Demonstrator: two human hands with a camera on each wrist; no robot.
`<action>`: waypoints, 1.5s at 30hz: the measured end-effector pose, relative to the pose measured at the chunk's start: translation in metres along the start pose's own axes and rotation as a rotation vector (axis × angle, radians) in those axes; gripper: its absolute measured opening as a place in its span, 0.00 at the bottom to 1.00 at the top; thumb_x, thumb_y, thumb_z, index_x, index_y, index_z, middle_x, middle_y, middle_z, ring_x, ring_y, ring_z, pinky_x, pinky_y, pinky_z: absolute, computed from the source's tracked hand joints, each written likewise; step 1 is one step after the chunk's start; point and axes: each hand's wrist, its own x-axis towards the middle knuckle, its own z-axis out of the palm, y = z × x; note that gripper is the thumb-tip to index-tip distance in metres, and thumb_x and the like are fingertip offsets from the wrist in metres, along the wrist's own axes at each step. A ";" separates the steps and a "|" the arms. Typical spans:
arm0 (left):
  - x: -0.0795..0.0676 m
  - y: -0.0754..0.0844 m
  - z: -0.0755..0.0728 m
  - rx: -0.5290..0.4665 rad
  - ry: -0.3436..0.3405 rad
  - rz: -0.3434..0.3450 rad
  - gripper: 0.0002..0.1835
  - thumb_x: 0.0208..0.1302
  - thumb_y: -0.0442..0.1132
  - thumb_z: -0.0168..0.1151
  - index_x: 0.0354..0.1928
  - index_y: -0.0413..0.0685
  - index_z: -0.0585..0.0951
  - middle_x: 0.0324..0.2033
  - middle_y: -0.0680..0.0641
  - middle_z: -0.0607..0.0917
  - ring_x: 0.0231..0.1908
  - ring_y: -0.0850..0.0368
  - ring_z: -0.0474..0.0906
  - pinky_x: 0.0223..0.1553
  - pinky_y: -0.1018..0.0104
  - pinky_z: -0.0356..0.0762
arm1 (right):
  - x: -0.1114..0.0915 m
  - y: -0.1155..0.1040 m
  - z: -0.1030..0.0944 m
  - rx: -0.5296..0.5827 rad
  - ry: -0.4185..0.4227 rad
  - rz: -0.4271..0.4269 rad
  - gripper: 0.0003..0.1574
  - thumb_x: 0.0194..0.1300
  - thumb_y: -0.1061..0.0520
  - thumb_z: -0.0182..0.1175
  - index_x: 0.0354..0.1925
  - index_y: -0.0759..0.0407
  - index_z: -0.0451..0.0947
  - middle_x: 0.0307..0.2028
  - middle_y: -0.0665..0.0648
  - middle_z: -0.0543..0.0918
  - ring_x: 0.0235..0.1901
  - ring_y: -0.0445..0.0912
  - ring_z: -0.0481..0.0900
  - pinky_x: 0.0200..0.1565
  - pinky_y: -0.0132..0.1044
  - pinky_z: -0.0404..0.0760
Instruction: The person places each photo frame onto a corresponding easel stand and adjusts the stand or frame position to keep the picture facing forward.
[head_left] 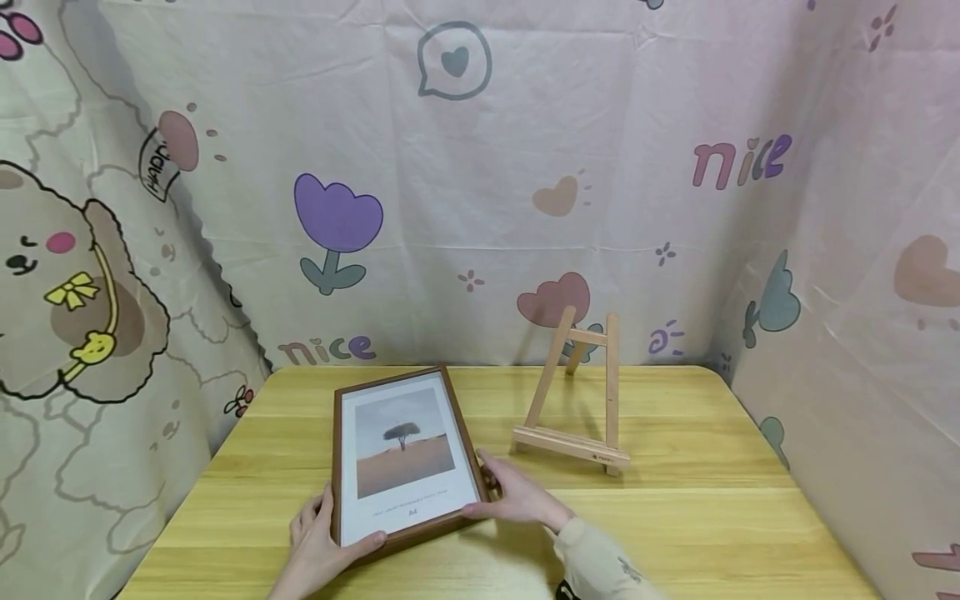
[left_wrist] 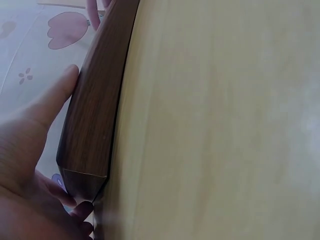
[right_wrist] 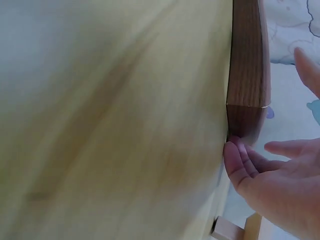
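Observation:
A brown wooden picture frame (head_left: 402, 467) lies face up and slightly turned on the table, showing a print of a lone tree. At its lower left corner is my left hand (head_left: 321, 543), thumb on the front edge and fingers along the left side. My right hand (head_left: 519, 497) holds the lower right corner, its thumb over the front edge and fingers bent against the right side. In the right wrist view, those fingertips (right_wrist: 234, 156) reach the frame's lower corner (right_wrist: 246, 120). In the left wrist view, the thumb (left_wrist: 67, 85) touches the frame's side (left_wrist: 92, 115).
A small wooden tabletop easel (head_left: 572, 444) stands on the table to the right of the frame, its ledge facing me. Behind the light wood table (head_left: 697, 500) and on both sides hangs a printed cloth (head_left: 465, 167).

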 end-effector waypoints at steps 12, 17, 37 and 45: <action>-0.002 -0.003 0.001 -0.030 0.013 -0.024 0.66 0.49 0.66 0.73 0.77 0.31 0.51 0.67 0.23 0.52 0.63 0.26 0.45 0.61 0.27 0.57 | 0.008 -0.006 0.001 0.042 -0.085 0.150 0.72 0.49 0.40 0.79 0.77 0.67 0.51 0.65 0.71 0.67 0.64 0.65 0.70 0.64 0.64 0.73; -0.002 -0.002 0.000 -0.027 0.014 -0.027 0.66 0.49 0.65 0.74 0.77 0.30 0.52 0.67 0.23 0.51 0.63 0.27 0.45 0.61 0.28 0.57 | 0.011 -0.003 0.001 0.007 -0.098 0.146 0.71 0.49 0.41 0.79 0.76 0.71 0.52 0.56 0.62 0.71 0.58 0.56 0.73 0.61 0.57 0.77; -0.003 -0.004 -0.002 -0.087 -0.001 -0.033 0.65 0.50 0.64 0.74 0.77 0.32 0.52 0.70 0.27 0.53 0.64 0.29 0.44 0.62 0.28 0.58 | 0.010 -0.001 0.005 0.069 -0.024 0.139 0.68 0.48 0.50 0.80 0.77 0.67 0.54 0.53 0.61 0.71 0.53 0.54 0.73 0.60 0.59 0.76; -0.005 -0.003 -0.001 -0.147 -0.011 -0.057 0.66 0.50 0.63 0.75 0.78 0.33 0.50 0.70 0.25 0.50 0.65 0.29 0.42 0.63 0.25 0.57 | 0.010 0.000 0.006 0.133 -0.015 0.133 0.68 0.48 0.51 0.81 0.77 0.64 0.54 0.52 0.59 0.70 0.52 0.53 0.71 0.60 0.59 0.74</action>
